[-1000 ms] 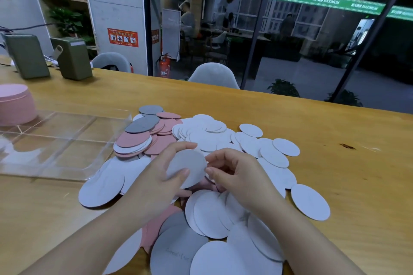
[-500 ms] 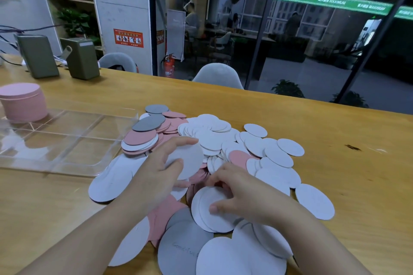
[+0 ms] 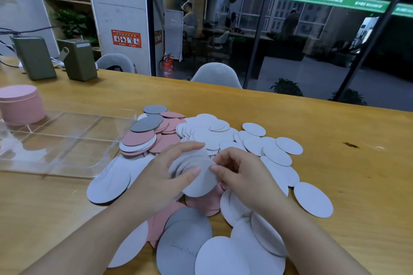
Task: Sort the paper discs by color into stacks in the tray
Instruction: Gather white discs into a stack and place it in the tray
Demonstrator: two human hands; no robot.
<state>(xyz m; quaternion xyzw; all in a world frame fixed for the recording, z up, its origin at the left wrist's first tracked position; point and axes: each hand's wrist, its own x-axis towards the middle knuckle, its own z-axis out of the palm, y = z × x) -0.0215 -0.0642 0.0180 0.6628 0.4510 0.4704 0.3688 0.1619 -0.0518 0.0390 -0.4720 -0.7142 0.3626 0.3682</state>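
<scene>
A loose pile of paper discs (image 3: 212, 136), white, pink and grey, covers the middle of the wooden table. My left hand (image 3: 161, 176) grips a small stack of white discs (image 3: 196, 172) above the pile, thumb on top and fingers behind. My right hand (image 3: 243, 176) pinches the right edge of the front white disc in that stack. A clear plastic tray (image 3: 55, 140) with compartments lies to the left of the pile. A tall stack of pink discs (image 3: 20, 105) stands in its far left compartment.
Two olive green boxes (image 3: 78, 60) with cables stand at the table's far left. Grey chairs (image 3: 216, 75) sit behind the far edge, in front of a glass wall. A small dark mark (image 3: 350, 144) shows on the table at right.
My right hand lifted a white disc from the pile near me and brought it up against the stack in my left hand. My left hand stayed nearly still.
</scene>
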